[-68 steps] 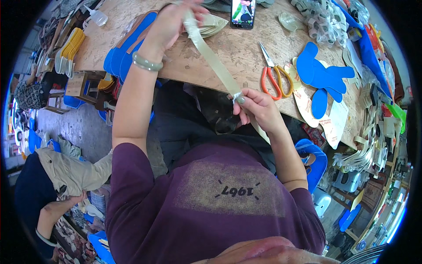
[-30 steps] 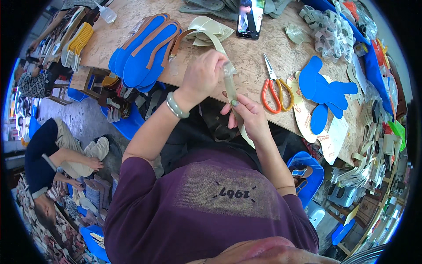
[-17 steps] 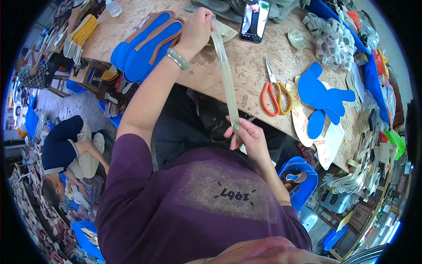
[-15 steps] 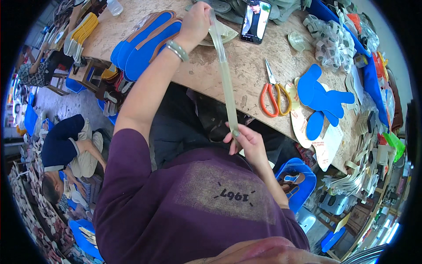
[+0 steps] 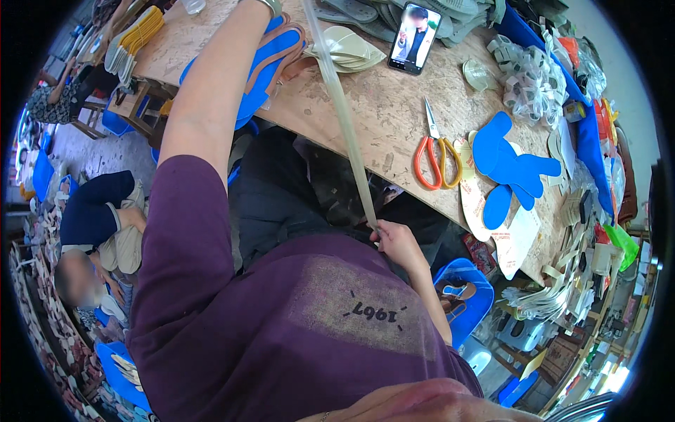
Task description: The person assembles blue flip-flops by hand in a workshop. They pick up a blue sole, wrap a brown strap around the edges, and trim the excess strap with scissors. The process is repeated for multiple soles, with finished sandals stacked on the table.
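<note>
**Pale strip stretched taut between your two hands**

Right hand (image 5: pixel 397 243): low, close against your purple shirt. Fingers pinched shut on the lower end of the strip (image 5: pixel 344 116). Grip sits at the very tip of the strip, just off the near edge of the bench (image 5: pixel 394 119).

Strip: long, narrow, translucent beige. Runs straight up and away from your right fingers, crossing the bench edge and the wood top, out past the upper rim of the view.

Left hand: arm raised high and extended; only the forearm and a wristband (image 5: pixel 267 5) show at the top rim. The hand itself is out of view, so the state of those fingers cannot be told. The strip's upper end leaves the view just right of that wrist.

Beyond your right fingers, on the bench:
- Orange-handled scissors (image 5: pixel 436 155), up and to the right, blades closed, lying flat.
- Blue cut-out shapes (image 5: pixel 510 165), right of the scissors, on top of pale sole-shaped pieces.
- Phone (image 5: pixel 415 36), further up, screen lit, lying just right of the strip's line.
- Stack of pale insoles (image 5: pixel 348 49), near the phone, touching the strip's line from the right.
- Blue soles with brown straps (image 5: pixel 271 63), left of the strip, under your raised forearm.

Far left of your fingers: another person (image 5: pixel 95 225) seated low on the floor.
</note>
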### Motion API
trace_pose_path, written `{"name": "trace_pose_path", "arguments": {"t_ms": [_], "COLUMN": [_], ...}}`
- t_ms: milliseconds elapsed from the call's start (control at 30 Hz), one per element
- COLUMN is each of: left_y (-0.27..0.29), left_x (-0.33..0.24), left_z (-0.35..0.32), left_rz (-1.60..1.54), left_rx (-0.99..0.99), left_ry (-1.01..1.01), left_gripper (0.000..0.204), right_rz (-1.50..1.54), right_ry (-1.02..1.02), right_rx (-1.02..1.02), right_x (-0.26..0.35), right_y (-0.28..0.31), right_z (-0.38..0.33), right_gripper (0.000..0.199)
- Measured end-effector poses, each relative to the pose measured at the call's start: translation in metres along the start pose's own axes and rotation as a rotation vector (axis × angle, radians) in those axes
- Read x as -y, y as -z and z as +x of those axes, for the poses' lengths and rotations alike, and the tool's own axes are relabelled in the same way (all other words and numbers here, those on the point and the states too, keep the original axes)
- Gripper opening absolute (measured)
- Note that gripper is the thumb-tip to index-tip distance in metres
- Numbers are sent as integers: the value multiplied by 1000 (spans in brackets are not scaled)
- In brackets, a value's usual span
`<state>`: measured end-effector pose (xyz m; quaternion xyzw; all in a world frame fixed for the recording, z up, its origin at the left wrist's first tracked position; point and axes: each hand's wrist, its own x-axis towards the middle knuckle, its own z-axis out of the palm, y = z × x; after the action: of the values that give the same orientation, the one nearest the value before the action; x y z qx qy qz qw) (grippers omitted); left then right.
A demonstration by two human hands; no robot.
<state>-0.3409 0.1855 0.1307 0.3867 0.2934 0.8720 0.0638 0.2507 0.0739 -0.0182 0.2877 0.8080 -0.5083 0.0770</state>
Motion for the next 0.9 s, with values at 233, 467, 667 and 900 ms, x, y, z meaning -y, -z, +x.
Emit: {"name": "trace_pose_path", "arguments": {"t_ms": [233,467,667,900], "left_y": [-24,-67,-82,-58], "left_x": [-23,-90,-138,-191], "left_z": [-13,-77,-121,-185], "left_rz": [612,1031,1131,1094], "left_rx": [-87,147,380,781], "left_ry": [223,-104,-41,-73], "left_gripper": [19,22,22,22], "right_rz": [-501,-235,-91,353], "right_ry": [216,553,303,377], "right_rx": [-77,-596,-295,-247], "right_x": [-18,123,151,152], "right_y": [-8,41,23,9], "right_z": [9,66,154,147], "right_gripper": [18,34,43,30]}}
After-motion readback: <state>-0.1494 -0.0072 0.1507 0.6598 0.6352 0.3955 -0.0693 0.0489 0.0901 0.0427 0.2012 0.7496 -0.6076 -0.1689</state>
